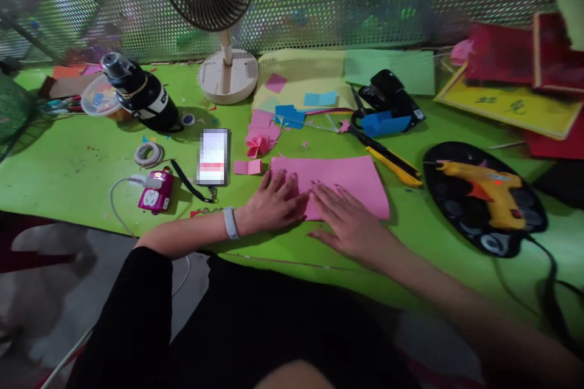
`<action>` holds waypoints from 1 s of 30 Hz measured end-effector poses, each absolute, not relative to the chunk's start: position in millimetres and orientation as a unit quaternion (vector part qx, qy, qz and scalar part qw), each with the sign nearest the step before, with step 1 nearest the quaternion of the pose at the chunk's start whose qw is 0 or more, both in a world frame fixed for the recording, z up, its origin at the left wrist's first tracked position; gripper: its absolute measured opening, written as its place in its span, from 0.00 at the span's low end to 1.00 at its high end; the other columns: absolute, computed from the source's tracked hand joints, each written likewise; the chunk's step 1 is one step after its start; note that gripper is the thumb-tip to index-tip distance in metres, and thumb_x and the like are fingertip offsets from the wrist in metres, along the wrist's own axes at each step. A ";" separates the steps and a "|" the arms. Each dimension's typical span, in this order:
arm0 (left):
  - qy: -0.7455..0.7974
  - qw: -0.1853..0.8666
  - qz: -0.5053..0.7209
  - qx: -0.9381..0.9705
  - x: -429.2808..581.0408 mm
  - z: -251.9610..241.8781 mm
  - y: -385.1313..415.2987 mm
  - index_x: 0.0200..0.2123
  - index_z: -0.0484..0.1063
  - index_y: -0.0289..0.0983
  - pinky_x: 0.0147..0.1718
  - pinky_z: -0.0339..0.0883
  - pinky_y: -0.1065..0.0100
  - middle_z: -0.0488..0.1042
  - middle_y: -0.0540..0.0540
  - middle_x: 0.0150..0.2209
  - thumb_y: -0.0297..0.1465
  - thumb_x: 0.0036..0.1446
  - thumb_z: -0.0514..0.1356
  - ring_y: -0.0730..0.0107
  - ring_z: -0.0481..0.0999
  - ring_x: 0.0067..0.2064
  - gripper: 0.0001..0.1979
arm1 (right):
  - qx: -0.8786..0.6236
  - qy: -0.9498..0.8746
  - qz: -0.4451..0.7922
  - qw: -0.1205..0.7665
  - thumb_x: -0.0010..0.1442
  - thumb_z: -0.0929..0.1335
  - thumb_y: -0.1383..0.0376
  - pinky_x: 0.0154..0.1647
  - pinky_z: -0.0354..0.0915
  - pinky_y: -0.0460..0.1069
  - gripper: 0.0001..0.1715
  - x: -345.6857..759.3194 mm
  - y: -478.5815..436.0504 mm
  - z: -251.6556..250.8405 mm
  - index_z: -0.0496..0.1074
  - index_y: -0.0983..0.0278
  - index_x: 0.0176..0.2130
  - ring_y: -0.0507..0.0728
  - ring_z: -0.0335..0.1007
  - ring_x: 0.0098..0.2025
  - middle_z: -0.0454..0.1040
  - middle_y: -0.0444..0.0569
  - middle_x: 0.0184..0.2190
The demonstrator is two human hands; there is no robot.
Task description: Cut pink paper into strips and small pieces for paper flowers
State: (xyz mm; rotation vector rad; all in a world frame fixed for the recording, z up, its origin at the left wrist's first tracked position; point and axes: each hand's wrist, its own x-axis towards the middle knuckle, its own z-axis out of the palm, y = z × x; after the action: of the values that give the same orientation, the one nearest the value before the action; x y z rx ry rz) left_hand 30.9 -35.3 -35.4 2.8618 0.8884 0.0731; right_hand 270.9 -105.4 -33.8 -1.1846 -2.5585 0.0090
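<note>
A folded sheet of pink paper (351, 173) lies on the green table in front of me, its right side curved like a fold. My left hand (276, 202) rests flat on its left part, fingers spread. My right hand (344, 219) lies palm down on the paper's middle, fingers stretched out toward the left hand. Just beyond the left fingertips sits a small folded pink paper piece (247, 167). Behind it are a crumpled pink paper shape (258, 145) and pink scraps. A yellow utility knife (393, 166) lies beyond the sheet's right corner.
Left stand a phone (212, 157), a purple power adapter (154, 192), a tape roll (148, 154) and a black bottle (145, 97). A fan (227, 76) stands behind. At right, an orange glue gun (495, 185) rests on a black palette (440, 206); a black stapler-like object (390, 97) lies farther back.
</note>
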 end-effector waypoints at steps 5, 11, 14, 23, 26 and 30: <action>0.309 0.077 0.020 0.948 30.8 -46.1 -34.3 0.72 0.58 0.47 0.71 0.31 0.34 0.48 0.39 0.75 0.55 0.68 0.52 0.38 0.42 0.76 0.35 | -0.417 -0.904 0.001 0.092 0.68 0.53 0.34 0.73 0.48 0.70 0.64 250.5 -115.8 -59.6 0.18 0.76 0.74 0.72 0.45 0.76 0.45 0.73 0.74; 0.300 0.067 0.023 0.951 24.4 -37.4 -31.4 0.73 0.56 0.49 0.70 0.32 0.31 0.49 0.40 0.76 0.52 0.69 0.52 0.38 0.45 0.76 0.34 | -0.422 -0.905 0.012 0.062 0.69 0.52 0.35 0.74 0.47 0.69 0.61 279.7 -127.1 -52.0 0.21 0.73 0.75 0.69 0.39 0.77 0.42 0.70 0.75; 0.281 0.058 0.019 0.958 9.2 -26.8 -31.0 0.73 0.56 0.50 0.70 0.35 0.32 0.51 0.40 0.75 0.46 0.72 0.51 0.43 0.50 0.75 0.29 | -0.452 -0.890 0.023 0.055 0.70 0.53 0.38 0.73 0.49 0.68 0.58 305.2 -139.5 -49.9 0.22 0.71 0.75 0.68 0.36 0.78 0.40 0.67 0.76; 0.316 0.035 0.027 0.948 -31.7 -18.1 -24.1 0.73 0.56 0.45 0.72 0.45 0.44 0.52 0.39 0.75 0.40 0.73 0.51 0.51 0.54 0.75 0.28 | -0.518 -0.853 0.036 0.051 0.71 0.52 0.38 0.74 0.44 0.71 0.57 322.0 -152.5 -56.7 0.18 0.69 0.74 0.69 0.33 0.78 0.37 0.67 0.77; 0.356 0.020 0.021 0.934 -28.3 -14.5 -14.3 0.69 0.62 0.35 0.72 0.46 0.44 0.53 0.34 0.74 0.34 0.73 0.50 0.48 0.52 0.75 0.25 | -0.538 -0.841 0.048 0.036 0.70 0.52 0.37 0.74 0.40 0.72 0.59 307.7 -135.4 -58.6 0.16 0.71 0.73 0.70 0.31 0.78 0.35 0.68 0.76; 0.339 0.035 0.020 0.940 -16.2 -12.3 -12.0 0.67 0.64 0.31 0.72 0.50 0.52 0.56 0.34 0.73 0.34 0.74 0.47 0.54 0.55 0.74 0.24 | -0.571 -0.818 0.060 0.020 0.69 0.51 0.36 0.74 0.36 0.74 0.60 290.9 -117.1 -58.4 0.17 0.73 0.73 0.72 0.32 0.78 0.34 0.68 0.76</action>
State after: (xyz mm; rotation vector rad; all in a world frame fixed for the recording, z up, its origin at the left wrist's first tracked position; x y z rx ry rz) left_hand -16.2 -12.0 -12.3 2.8891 1.0403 0.0604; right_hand 290.9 -117.1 -58.4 -1.7723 -2.5380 0.1863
